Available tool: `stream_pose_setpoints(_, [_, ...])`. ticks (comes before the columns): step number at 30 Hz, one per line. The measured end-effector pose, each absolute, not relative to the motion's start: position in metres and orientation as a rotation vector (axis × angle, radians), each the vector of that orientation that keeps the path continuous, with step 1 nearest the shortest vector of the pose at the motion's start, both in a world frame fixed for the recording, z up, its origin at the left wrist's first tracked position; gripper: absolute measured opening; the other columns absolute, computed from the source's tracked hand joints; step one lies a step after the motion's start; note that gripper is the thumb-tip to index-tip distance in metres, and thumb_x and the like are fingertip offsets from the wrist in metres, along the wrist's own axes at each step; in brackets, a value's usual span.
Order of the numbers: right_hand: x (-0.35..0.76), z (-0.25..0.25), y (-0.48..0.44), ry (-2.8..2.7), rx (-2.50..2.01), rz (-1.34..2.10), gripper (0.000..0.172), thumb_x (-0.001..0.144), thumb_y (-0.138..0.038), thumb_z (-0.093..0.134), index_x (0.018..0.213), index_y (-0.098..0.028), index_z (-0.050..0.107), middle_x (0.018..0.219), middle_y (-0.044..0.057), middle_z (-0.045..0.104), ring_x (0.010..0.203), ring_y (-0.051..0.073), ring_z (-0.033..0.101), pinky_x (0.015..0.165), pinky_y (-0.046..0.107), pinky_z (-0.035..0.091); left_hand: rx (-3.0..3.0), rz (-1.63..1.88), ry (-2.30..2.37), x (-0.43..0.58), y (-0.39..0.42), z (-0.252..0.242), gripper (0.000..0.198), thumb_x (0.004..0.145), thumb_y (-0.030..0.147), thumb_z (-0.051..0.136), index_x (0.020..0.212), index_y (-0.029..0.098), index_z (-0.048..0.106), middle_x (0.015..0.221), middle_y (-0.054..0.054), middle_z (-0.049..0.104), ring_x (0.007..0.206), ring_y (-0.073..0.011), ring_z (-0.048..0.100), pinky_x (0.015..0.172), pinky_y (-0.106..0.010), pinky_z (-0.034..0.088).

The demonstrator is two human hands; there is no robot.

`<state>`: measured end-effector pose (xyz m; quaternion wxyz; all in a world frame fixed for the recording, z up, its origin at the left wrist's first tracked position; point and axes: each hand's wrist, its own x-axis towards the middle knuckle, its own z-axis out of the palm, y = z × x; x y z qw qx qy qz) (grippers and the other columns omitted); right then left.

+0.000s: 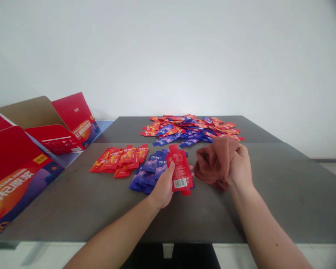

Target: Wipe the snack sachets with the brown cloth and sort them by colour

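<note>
A dark grey table [58,213] spans the lower view, with a white wall [168,56] behind it. Open red cardboard boxes [19,157] stand along the table's left edge. A loose heap of red and blue sachets [190,129] lies toward the far side. Nearer are a group of red sachets [119,160] and, just to its right, a group of blue sachets [145,175].

Two bare forearms reach in from the bottom of the view, angling toward each other. The left hand [164,188] is above the blue group, its thumb and fingers pinching a red sachet [180,172]. This long, narrow packet stands slightly tilted, showing small printed text and a white barcode near its lower end. It sits between the hands, held at the left hand's inner side. The right hand [239,168] is closed around a bunched brown cloth [214,162], just right of the sachet and draped down to the tabletop.
</note>
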<state>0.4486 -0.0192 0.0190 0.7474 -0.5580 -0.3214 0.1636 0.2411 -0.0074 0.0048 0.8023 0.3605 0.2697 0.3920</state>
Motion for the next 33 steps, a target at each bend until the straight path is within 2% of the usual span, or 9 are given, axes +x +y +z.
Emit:
stream_pose_setpoints(3, [0.425, 0.016, -0.021, -0.725, -1.240, 0.502, 0.030, 0.077, -0.034, 0.059, 0.103, -0.022, 0.050, 0.099, 0.003, 0.061, 0.088, 0.018, 0.060, 0.079, 0.034, 0.049, 0.782, 0.901, 0.618, 0.241, -0.005, 0.003, 0.048, 0.089, 0.050, 0.052, 0.114, 0.011, 0.063, 0.104, -0.014, 0.071, 0.096, -0.0275, 0.069, 0.087, -0.042, 0.054])
stream_pose_setpoints(6, [0.400, 0.012, -0.028, -1.068, -1.243, 0.653, 0.033, 0.083, -0.038, 0.053, 0.113, -0.024, 0.047, 0.117, 0.007, 0.058, 0.110, 0.022, 0.055, 0.096, 0.041, 0.044, 0.865, 0.964, 0.626, 0.242, -0.006, 0.001, 0.041, 0.087, 0.043, 0.059, 0.119, 0.017, 0.061, 0.113, -0.009, 0.069, 0.110, -0.0264, 0.063, 0.098, -0.040, 0.048])
stream_pose_setpoints(9, [0.381, 0.008, -0.038, -1.422, -1.326, 0.540, 0.053, 0.079, -0.042, 0.061, 0.124, -0.022, 0.040, 0.131, 0.012, 0.047, 0.126, 0.027, 0.043, 0.107, 0.047, 0.035, 1.008, 1.032, 0.642, 0.242, -0.009, 0.000, 0.037, 0.084, 0.031, 0.065, 0.120, 0.022, 0.061, 0.121, -0.005, 0.065, 0.121, -0.0242, 0.055, 0.107, -0.035, 0.039])
stream_pose_setpoints(13, [0.369, 0.002, -0.044, -1.635, -1.440, 0.248, 0.079, 0.066, -0.039, 0.075, 0.131, -0.020, 0.034, 0.134, 0.015, 0.039, 0.132, 0.035, 0.034, 0.111, 0.054, 0.028, 1.263, 1.128, 0.630, 0.244, -0.016, 0.003, 0.041, 0.081, 0.022, 0.066, 0.122, 0.023, 0.059, 0.124, -0.006, 0.062, 0.124, -0.0247, 0.051, 0.110, -0.035, 0.032])
stream_pose_setpoints(15, [0.366, 0.001, -0.044, -1.632, -1.470, 0.203, 0.076, 0.070, -0.038, 0.073, 0.132, -0.020, 0.033, 0.131, 0.015, 0.041, 0.130, 0.034, 0.036, 0.109, 0.054, 0.030, 1.397, 1.148, 0.628, 0.246, -0.021, 0.004, 0.041, 0.081, 0.019, 0.064, 0.122, 0.022, 0.060, 0.127, -0.008, 0.060, 0.127, -0.0262, 0.047, 0.112, -0.036, 0.029])
stream_pose_setpoints(19, [0.365, 0.005, -0.045, -1.572, -1.438, 0.247, 0.048, 0.087, -0.034, 0.053, 0.130, -0.020, 0.037, 0.124, 0.013, 0.048, 0.121, 0.027, 0.045, 0.107, 0.047, 0.035, 1.553, 1.115, 0.638, 0.248, -0.028, 0.010, 0.044, 0.081, 0.016, 0.062, 0.125, 0.021, 0.058, 0.136, -0.009, 0.053, 0.129, -0.0275, 0.043, 0.114, -0.037, 0.023])
stream_pose_setpoints(21, [0.365, 0.007, -0.046, -1.546, -1.391, 0.297, 0.041, 0.091, -0.031, 0.044, 0.130, -0.020, 0.038, 0.126, 0.012, 0.049, 0.121, 0.025, 0.046, 0.108, 0.046, 0.034, 1.525, 1.087, 0.610, 0.248, -0.030, 0.013, 0.049, 0.081, 0.016, 0.063, 0.128, 0.021, 0.055, 0.136, -0.009, 0.052, 0.129, -0.0269, 0.044, 0.114, -0.037, 0.023])
stream_pose_setpoints(27, [0.368, -0.002, -0.044, -1.380, -1.340, 0.411, 0.045, 0.089, -0.026, 0.037, 0.133, -0.022, 0.039, 0.133, 0.010, 0.050, 0.128, 0.022, 0.043, 0.111, 0.043, 0.031, 1.284, 0.975, 0.547, 0.244, -0.028, 0.011, 0.056, 0.074, 0.016, 0.071, 0.127, 0.022, 0.054, 0.135, -0.009, 0.052, 0.134, -0.0257, 0.039, 0.116, -0.036, 0.022])
stream_pose_setpoints(33, [0.379, -0.008, -0.032, -1.059, -1.301, 0.592, 0.043, 0.085, -0.030, 0.033, 0.124, -0.021, 0.049, 0.122, 0.008, 0.060, 0.114, 0.022, 0.055, 0.099, 0.039, 0.044, 1.212, 0.904, 0.606, 0.245, -0.026, 0.001, 0.047, 0.076, 0.015, 0.068, 0.121, 0.021, 0.058, 0.120, -0.007, 0.063, 0.116, -0.0238, 0.055, 0.109, -0.038, 0.032])
